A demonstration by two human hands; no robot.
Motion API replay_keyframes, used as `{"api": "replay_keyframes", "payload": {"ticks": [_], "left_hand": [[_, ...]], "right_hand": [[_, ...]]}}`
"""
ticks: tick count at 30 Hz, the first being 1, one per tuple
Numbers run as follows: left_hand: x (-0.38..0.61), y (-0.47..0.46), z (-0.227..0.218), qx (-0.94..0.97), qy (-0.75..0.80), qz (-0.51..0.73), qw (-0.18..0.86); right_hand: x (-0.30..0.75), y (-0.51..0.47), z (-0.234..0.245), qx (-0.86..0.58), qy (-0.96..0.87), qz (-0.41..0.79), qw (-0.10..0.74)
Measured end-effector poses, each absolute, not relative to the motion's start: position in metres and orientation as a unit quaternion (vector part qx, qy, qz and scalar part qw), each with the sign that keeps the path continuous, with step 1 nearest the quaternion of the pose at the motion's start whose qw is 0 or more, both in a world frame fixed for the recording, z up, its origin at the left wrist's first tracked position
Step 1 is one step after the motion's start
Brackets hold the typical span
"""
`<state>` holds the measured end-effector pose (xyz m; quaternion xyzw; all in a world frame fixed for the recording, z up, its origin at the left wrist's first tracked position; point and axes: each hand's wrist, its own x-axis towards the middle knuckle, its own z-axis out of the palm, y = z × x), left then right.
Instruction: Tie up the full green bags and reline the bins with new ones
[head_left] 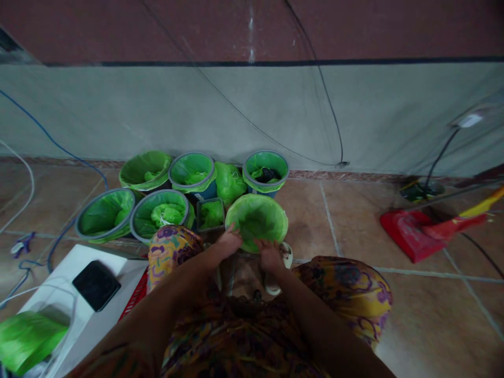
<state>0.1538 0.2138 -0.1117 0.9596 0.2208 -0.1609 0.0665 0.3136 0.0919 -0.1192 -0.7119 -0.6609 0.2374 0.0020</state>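
Between my feet stands a bin lined with a green bin liner (255, 218), its mouth facing up. My left hand (229, 241) grips the liner at the left side of the rim, with the thumb side over the edge. At the near edge of the rim, my right hand (271, 255) has its fingers closed over the same liner. The inside of the bin looks dark, and I cannot make out anything in it. Behind it is a lined bin (284, 181) with something dark in it. A small square bin (199, 216) with green plastic inside stands just left.
Several grey-rimmed lined bins (103, 191) stand along the wall at left, with a stuffed green bag (230, 184) among them. A white box (51, 294) carries a black phone (96, 285) and a green bag (29, 336). At right lies a red dustpan (409, 239). Cables cross the wall and floor.
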Motion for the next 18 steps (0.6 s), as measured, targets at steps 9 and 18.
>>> {"api": "replay_keyframes", "payload": {"ticks": [9,18], "left_hand": [[0.165,0.172,-0.084,0.940,0.310,-0.099,0.100],[0.176,0.161,-0.123,0.932,0.297,-0.171,0.114]], "right_hand": [[0.345,0.089,-0.102,-0.768,-0.600,0.222,0.033],[0.334,0.095,-0.129,-0.701,-0.676,0.224,-0.037]]}}
